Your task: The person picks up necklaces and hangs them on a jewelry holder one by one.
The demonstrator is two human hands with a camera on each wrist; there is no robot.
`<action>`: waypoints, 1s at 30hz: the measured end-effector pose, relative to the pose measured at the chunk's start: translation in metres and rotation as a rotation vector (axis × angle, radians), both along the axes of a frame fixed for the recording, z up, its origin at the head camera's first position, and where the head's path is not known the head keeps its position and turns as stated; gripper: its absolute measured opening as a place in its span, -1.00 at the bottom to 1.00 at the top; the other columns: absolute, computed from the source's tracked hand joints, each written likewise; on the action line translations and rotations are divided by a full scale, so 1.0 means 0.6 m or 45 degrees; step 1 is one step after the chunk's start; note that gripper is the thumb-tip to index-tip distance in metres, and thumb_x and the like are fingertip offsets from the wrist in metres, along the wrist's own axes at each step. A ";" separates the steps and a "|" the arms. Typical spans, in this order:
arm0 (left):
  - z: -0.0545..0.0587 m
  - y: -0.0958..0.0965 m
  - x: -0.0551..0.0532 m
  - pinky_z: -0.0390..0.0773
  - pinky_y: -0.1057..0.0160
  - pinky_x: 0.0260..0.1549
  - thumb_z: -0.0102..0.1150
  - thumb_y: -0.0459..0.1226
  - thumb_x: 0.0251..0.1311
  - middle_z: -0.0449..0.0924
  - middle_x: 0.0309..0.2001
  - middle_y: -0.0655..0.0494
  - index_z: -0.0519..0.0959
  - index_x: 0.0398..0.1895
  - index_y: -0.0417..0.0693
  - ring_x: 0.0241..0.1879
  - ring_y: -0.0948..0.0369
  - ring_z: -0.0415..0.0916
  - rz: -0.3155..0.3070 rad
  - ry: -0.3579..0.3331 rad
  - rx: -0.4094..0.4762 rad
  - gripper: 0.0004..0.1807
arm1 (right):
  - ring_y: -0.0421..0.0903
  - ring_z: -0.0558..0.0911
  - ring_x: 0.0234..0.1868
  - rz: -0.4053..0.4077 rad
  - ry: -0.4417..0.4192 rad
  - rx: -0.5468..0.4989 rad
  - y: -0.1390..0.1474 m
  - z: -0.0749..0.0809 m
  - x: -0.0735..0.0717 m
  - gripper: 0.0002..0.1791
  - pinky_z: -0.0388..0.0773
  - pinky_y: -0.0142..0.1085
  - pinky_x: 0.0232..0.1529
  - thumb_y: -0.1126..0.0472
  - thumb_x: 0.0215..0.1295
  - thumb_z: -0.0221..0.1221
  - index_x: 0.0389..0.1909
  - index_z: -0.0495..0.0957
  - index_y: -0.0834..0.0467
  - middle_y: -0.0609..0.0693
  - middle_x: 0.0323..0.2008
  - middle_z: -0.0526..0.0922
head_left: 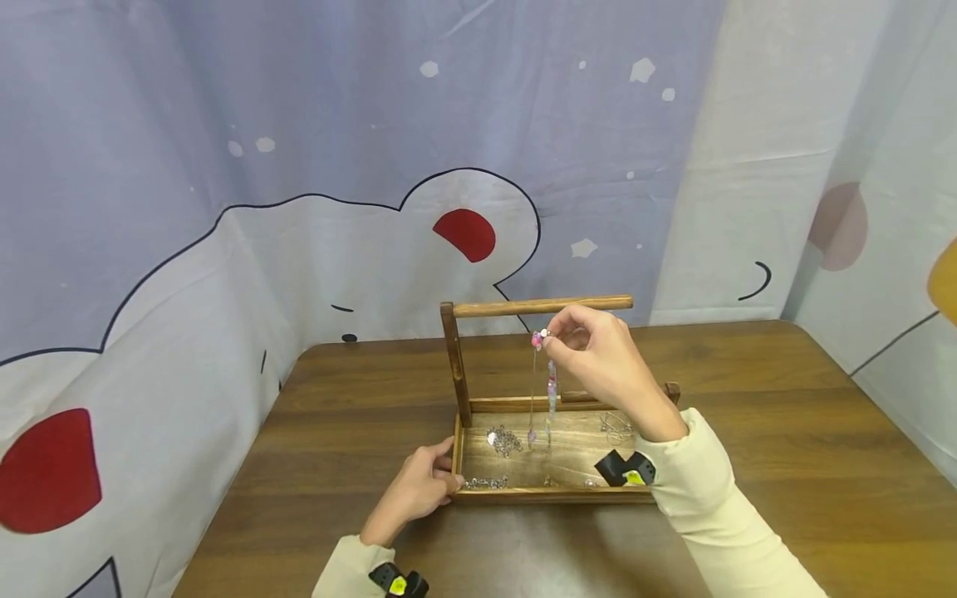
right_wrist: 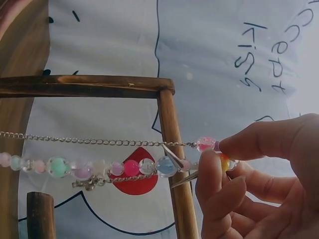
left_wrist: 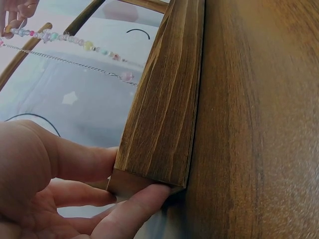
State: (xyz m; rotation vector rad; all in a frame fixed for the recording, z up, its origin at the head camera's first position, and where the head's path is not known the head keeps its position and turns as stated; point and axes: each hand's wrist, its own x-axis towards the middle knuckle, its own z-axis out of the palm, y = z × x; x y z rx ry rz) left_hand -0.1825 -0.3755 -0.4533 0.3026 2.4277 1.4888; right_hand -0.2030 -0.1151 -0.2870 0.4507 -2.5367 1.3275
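My right hand (head_left: 604,357) pinches a beaded necklace (right_wrist: 59,167) between thumb and fingers, above the tray of a wooden jewelry stand (head_left: 553,496). Its pastel beads run down on one side, and a thin silver chain (right_wrist: 89,141) hangs on the other. Pink and yellow beads show right at the fingertips, and a silver pointed piece (right_wrist: 185,180) juts out beside them. My left hand (head_left: 417,488) grips the tray's front left corner, the thumb on one side of the wood (left_wrist: 162,99) and the fingers against its end.
Inside the tray lie a silver chain heap (head_left: 505,441), another chain (head_left: 486,482) along the front wall and thin wire-like jewelry (head_left: 616,426) at right. A wooden bar (head_left: 508,307) on a post (head_left: 454,357) rises behind. The table (head_left: 344,390) meets a printed curtain (head_left: 336,266).
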 end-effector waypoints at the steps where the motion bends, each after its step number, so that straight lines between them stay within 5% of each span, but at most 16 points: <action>1: 0.000 0.000 0.000 0.59 0.24 -0.56 0.12 -0.45 0.06 0.52 -0.21 -0.20 0.08 0.31 -0.45 -0.41 0.20 0.53 0.001 -0.002 0.000 -0.27 | -0.17 0.58 -0.50 -0.007 0.000 0.006 0.000 0.001 -0.002 -0.95 0.41 -0.25 -0.37 0.21 0.10 0.17 -0.39 0.53 0.08 -0.07 -0.52 0.63; 30: 0.001 -0.002 -0.003 0.60 0.22 -0.52 0.13 -0.44 0.06 0.49 -0.20 -0.20 0.09 0.32 -0.42 -0.42 0.18 0.53 -0.001 -0.035 0.008 -0.27 | -0.10 0.61 -0.48 -0.116 0.029 0.072 0.050 -0.015 -0.035 -0.94 0.43 -0.26 -0.38 0.23 0.12 0.18 -0.38 0.57 0.10 -0.01 -0.42 0.65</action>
